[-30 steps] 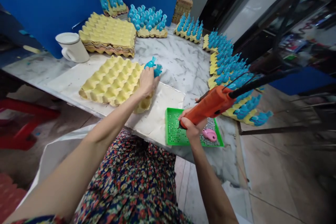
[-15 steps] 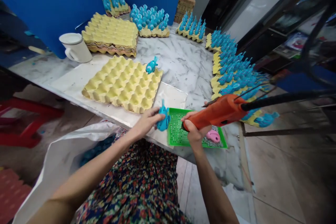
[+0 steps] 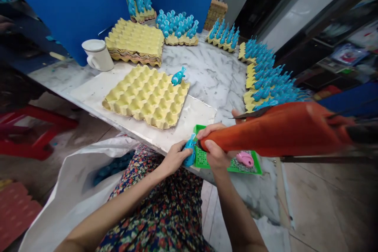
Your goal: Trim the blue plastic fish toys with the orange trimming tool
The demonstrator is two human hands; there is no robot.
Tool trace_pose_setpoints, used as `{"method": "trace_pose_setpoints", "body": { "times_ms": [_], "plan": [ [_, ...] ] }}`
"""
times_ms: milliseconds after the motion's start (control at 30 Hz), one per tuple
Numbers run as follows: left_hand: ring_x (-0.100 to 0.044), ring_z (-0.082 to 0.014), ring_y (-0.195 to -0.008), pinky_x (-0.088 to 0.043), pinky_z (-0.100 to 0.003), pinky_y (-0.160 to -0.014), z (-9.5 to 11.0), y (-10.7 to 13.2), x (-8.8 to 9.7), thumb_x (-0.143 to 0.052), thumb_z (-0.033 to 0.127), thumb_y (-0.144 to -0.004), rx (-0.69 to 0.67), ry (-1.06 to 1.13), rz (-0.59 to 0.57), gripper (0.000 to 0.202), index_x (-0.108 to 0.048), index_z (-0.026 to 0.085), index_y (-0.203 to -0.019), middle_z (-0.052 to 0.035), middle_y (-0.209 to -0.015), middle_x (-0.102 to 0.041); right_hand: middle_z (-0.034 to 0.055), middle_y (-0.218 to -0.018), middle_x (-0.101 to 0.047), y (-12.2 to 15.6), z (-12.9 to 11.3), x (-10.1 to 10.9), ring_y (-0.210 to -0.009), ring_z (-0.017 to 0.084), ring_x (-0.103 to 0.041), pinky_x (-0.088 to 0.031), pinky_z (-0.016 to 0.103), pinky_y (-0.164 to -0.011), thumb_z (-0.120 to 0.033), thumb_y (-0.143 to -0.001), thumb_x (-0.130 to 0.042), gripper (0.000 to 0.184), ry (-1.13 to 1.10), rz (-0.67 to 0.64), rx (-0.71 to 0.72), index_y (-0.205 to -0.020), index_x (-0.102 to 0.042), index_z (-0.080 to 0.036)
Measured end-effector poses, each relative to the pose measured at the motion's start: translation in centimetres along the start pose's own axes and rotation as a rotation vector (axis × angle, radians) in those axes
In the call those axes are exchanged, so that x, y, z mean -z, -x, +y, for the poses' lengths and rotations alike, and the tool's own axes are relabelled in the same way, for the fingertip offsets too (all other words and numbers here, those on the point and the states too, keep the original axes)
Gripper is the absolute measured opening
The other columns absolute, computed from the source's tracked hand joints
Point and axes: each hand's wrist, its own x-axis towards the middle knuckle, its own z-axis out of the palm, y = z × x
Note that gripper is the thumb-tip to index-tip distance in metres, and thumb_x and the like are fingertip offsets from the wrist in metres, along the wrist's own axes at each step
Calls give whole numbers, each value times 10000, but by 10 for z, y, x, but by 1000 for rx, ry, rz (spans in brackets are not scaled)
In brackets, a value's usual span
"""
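Closed in a narrow left-hand grip (image 3: 175, 158), a glossy blue moulded fish figure (image 3: 189, 153) at the near edge of the white marble worktop (image 3: 206, 71), just left of a green perforated tray (image 3: 251, 170), with an orange pistol-shaped glue gun (image 3: 274, 134) clasped in the right-hand grip (image 3: 215, 145), nozzle just beside the figure.

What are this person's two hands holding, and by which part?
The left hand grips a small glossy blue figure around its body. The right hand holds an orange plastic glue gun by its front end, near the tip.
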Motion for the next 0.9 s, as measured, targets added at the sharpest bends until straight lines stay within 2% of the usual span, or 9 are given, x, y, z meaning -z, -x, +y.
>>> {"method": "trace_pose_setpoints", "body": {
  "times_ms": [133, 300, 467, 600, 767, 833, 900],
  "plan": [
    [-450, -144, -678, -373, -243, -628, -3, -1, 0, -591, 336, -731, -12, -4, -20, 216, -629, 146, -826, 14, -713, -542, -18, -713, -587, 4, 12, 4, -610, 162, -529, -456, 341, -626, -301, -765, -640, 80, 56, -14, -11, -809, -617, -238],
    [-356, -113, -590, -292, -232, -537, -3, -4, 0, -539, 337, -701, 48, -8, -28, 217, -592, 138, -768, 40, -622, -435, -7, -688, -574, 6, 19, 1, -612, 173, -512, -441, 358, -632, -314, -755, -652, 101, 102, -24, -15, -718, -593, -241],
    [-310, -98, -548, -255, -231, -507, 0, -5, -1, -524, 349, -688, 92, 9, -52, 197, -542, 153, -694, 52, -576, -378, -35, -686, -588, 7, 20, -4, -581, 173, -532, -440, 372, -663, -301, -747, -695, 201, 47, 54, -7, -877, -551, -251],
    [-332, -101, -548, -261, -227, -501, 6, -4, 1, -529, 354, -682, 91, -25, -58, 212, -565, 145, -683, 44, -569, -400, -42, -694, -601, 6, 22, -3, -565, 176, -534, -441, 360, -623, -291, -735, -708, 340, -21, 33, -35, -1018, -521, -269],
    [-337, -96, -500, -250, -220, -456, 20, -6, 12, -579, 385, -657, 172, -8, -150, 222, -539, 168, -632, 44, -534, -418, -29, -710, -595, -2, 14, 0, -565, 159, -533, -438, 328, -550, -262, -752, -664, 173, -85, -116, -39, -912, -600, -247],
    [-330, -94, -468, -241, -223, -434, 24, -7, 19, -589, 387, -652, 227, -31, -207, 230, -523, 175, -595, 45, -506, -415, -39, -714, -609, -7, 8, 1, -536, 156, -528, -440, 324, -519, -242, -745, -664, 221, -126, -122, -33, -957, -605, -266],
    [-337, -93, -459, -246, -222, -426, 25, -7, 25, -597, 383, -654, 253, -51, -223, 232, -526, 174, -582, 44, -499, -422, -33, -698, -613, -10, 3, 5, -522, 164, -533, -451, 337, -507, -262, -747, -663, 187, -131, -105, -25, -931, -632, -261]
  ]
}}
